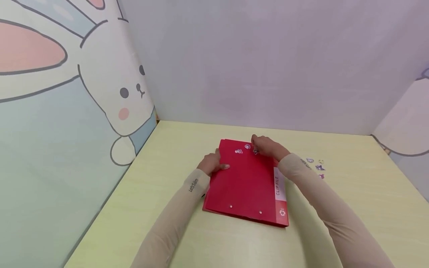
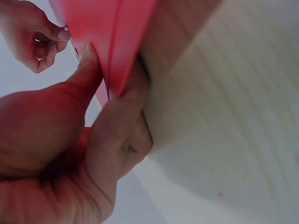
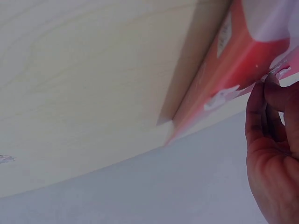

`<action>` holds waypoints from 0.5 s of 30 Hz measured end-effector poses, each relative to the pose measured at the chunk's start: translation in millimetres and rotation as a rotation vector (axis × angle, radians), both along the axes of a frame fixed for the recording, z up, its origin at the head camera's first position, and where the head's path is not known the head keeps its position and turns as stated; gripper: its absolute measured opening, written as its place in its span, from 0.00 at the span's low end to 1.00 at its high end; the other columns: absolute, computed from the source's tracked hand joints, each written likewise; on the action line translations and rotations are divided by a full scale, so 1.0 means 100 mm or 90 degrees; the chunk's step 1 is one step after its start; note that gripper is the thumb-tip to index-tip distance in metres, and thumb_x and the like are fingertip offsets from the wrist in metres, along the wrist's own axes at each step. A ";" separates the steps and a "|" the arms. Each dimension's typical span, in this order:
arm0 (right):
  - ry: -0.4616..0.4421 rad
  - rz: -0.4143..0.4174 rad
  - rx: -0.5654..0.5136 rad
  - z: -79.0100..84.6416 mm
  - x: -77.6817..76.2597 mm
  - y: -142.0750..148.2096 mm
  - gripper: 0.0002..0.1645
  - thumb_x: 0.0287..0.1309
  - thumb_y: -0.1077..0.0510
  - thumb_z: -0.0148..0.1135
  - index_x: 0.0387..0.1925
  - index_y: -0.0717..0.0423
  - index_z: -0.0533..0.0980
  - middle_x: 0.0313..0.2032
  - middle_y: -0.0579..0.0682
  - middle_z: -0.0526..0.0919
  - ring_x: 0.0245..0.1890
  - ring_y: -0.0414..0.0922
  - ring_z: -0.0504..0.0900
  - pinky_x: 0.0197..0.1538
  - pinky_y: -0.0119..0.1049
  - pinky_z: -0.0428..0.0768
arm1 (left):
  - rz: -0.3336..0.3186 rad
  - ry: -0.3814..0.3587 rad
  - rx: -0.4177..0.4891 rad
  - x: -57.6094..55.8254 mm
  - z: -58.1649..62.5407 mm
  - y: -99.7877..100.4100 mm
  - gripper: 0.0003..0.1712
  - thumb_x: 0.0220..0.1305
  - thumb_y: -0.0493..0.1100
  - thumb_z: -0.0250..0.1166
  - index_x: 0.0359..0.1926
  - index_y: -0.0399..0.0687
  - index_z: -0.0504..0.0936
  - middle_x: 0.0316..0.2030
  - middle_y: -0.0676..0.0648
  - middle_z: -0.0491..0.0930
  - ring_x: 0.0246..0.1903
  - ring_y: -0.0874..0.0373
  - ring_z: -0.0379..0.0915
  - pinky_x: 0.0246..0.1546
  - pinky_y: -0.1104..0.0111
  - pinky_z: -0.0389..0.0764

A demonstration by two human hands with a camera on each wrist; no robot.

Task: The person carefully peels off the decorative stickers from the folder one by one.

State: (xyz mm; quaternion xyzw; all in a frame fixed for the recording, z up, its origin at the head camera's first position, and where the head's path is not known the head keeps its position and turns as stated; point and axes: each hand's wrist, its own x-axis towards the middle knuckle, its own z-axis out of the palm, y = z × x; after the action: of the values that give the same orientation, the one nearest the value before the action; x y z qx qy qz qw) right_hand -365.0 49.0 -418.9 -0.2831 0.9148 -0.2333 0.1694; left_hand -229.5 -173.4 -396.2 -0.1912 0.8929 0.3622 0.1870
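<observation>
A red clip file (image 1: 246, 182) lies on the table, a white and red label with the words CLIP FILE along its right side. My left hand (image 1: 210, 163) grips its left edge; in the left wrist view the thumb (image 2: 88, 65) lies on the cover and the other fingers curl round the edge. At the file's upper right, my right hand (image 1: 266, 146) pinches a small star-shaped sticker (image 1: 256, 152) against or just above the cover. The right wrist view shows the sticker (image 3: 280, 69) at the fingertips. Two stickers, one pinkish (image 1: 238, 151) and one rounded (image 1: 247, 146), sit near the top edge.
Several loose stickers lie on the table right of the file, among them a purple star (image 1: 320, 168) and a pink one (image 1: 321, 176), close to the right sleeve. The pale wooden table (image 1: 174, 149) meets a lilac wall (image 1: 254, 74) behind and a rabbit-printed wall (image 1: 110, 82) at left.
</observation>
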 end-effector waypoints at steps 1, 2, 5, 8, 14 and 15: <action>0.001 -0.001 0.002 0.00 0.00 0.00 0.15 0.63 0.58 0.61 0.45 0.55 0.66 0.33 0.53 0.76 0.40 0.48 0.77 0.47 0.41 0.76 | 0.003 -0.001 0.003 0.00 0.00 0.00 0.61 0.56 0.47 0.75 0.80 0.50 0.44 0.47 0.40 0.76 0.37 0.51 0.79 0.44 0.62 0.85; 0.013 0.004 0.009 0.00 0.00 0.00 0.17 0.61 0.59 0.64 0.45 0.55 0.65 0.33 0.53 0.75 0.39 0.48 0.77 0.47 0.41 0.77 | 0.003 -0.002 0.003 -0.01 0.01 0.00 0.61 0.56 0.47 0.75 0.80 0.51 0.43 0.47 0.40 0.76 0.37 0.51 0.79 0.44 0.62 0.85; 0.051 0.031 0.032 0.00 -0.01 0.01 0.20 0.58 0.64 0.66 0.45 0.55 0.64 0.33 0.52 0.74 0.37 0.47 0.76 0.45 0.40 0.76 | 0.005 -0.008 0.009 -0.02 0.00 0.00 0.62 0.56 0.48 0.74 0.80 0.52 0.42 0.48 0.40 0.76 0.38 0.51 0.79 0.44 0.63 0.84; 0.066 0.043 0.039 0.00 -0.01 0.02 0.21 0.58 0.65 0.65 0.46 0.56 0.63 0.32 0.52 0.74 0.35 0.46 0.76 0.44 0.39 0.76 | 0.003 -0.011 0.013 -0.02 0.00 0.01 0.62 0.57 0.49 0.74 0.80 0.52 0.41 0.50 0.40 0.75 0.40 0.51 0.78 0.45 0.63 0.84; 0.099 0.058 0.038 -0.03 -0.04 0.03 0.25 0.56 0.65 0.68 0.49 0.58 0.62 0.33 0.53 0.74 0.36 0.47 0.76 0.45 0.40 0.78 | 0.006 0.001 0.014 0.00 0.01 0.01 0.63 0.56 0.48 0.75 0.80 0.52 0.41 0.51 0.41 0.75 0.41 0.51 0.78 0.45 0.64 0.84; 0.096 0.056 0.036 -0.03 -0.04 0.04 0.25 0.57 0.65 0.67 0.49 0.59 0.62 0.33 0.53 0.74 0.37 0.47 0.76 0.45 0.40 0.77 | 0.012 -0.001 0.022 0.00 0.00 0.01 0.63 0.55 0.48 0.75 0.80 0.52 0.41 0.52 0.41 0.75 0.41 0.51 0.78 0.45 0.64 0.84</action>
State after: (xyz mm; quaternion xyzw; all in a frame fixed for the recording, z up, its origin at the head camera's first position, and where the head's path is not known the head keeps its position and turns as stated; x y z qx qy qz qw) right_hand -368.8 52.8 -422.4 -0.3350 0.9178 -0.1774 0.1182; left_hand -229.1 -172.4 -395.9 -0.1967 0.8845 0.3792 0.1875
